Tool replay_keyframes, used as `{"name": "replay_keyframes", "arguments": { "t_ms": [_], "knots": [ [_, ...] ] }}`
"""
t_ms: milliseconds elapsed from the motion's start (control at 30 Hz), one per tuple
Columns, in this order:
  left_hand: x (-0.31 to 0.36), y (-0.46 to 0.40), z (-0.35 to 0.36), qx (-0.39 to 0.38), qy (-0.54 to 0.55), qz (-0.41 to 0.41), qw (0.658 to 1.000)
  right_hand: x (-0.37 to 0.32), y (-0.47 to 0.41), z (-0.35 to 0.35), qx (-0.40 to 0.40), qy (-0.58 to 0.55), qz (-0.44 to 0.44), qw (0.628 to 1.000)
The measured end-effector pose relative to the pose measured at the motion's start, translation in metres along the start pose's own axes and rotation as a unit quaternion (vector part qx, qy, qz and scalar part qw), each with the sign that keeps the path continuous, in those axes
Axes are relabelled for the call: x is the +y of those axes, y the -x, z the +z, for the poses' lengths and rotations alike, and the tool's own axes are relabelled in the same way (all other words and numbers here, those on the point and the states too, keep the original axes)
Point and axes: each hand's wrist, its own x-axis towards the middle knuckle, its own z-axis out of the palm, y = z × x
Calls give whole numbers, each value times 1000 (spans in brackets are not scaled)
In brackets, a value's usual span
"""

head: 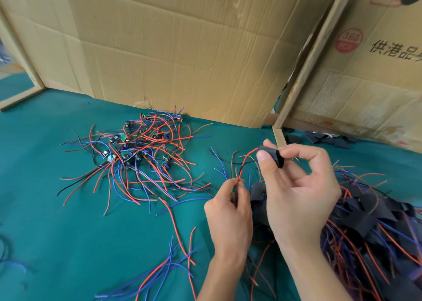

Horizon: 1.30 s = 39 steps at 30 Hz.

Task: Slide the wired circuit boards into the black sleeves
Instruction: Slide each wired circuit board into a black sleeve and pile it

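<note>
Our right fingers [265, 157] pinch a black sleeve [272, 155] above the bench [68, 232]; left fingers [235, 186] pinch a wired circuit board [234, 190]. Its loose red wire [245, 161] could snag at the sleeve mouth.

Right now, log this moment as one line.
left hand: pinches wired circuit board | right hand: pinches black sleeve | board not yet inserted

Matt teal cloth table cover [68, 221], creased brown cardboard panels [182, 49], matt black sleeve [272, 155], glossy plastic-coated wires [146, 154].
</note>
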Motion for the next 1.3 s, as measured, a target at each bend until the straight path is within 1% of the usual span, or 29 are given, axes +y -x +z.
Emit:
{"name": "replay_keyframes", "arguments": {
  "t_ms": [133, 333, 400, 500, 600, 700, 833, 900, 967, 1100, 1167, 1300],
  "knots": [
    [0, 0, 2, 0, 0, -3, 1000, 4, 1, -3, 6, 4, -18, 1000],
    [-1, 0, 0, -7, -6, 1, 1000, 9, 1, -6, -40, 54, 18, 998],
    [0, 0, 0, -11, 2, 3, 1000, 11, 0, -6, -52, 79, 50, 994],
    [3, 2, -3, -25, 17, 20, 999, 14, -1, -5, -57, 89, 103, 989],
    [8, 3, -5, -38, 30, 44, 998, 18, -2, -4, -62, 43, 188, 979],
    [11, 4, -7, -55, 29, 65, 996, 20, -6, -5, -64, -18, 278, 958],
    [12, 6, -7, -74, 88, 28, 993, 21, -16, -10, -88, -4, 320, 943],
    [12, 7, -7, -68, 90, 37, 993, 23, -17, -11, -96, 2, 328, 940],
    [8, 7, -7, -63, 82, 37, 994, 25, -17, -13, -86, -9, 345, 935],
    [6, 7, -8, -43, 27, 42, 998, 28, -22, -14, -75, -6, 357, 931],
    [7, 7, -9, -24, 6, 70, 997, 29, -24, -15, -85, 7, 357, 930],
    [8, 7, -9, 2, -16, 114, 993, 26, -32, -16, -129, 35, 381, 915]
  ]
}}
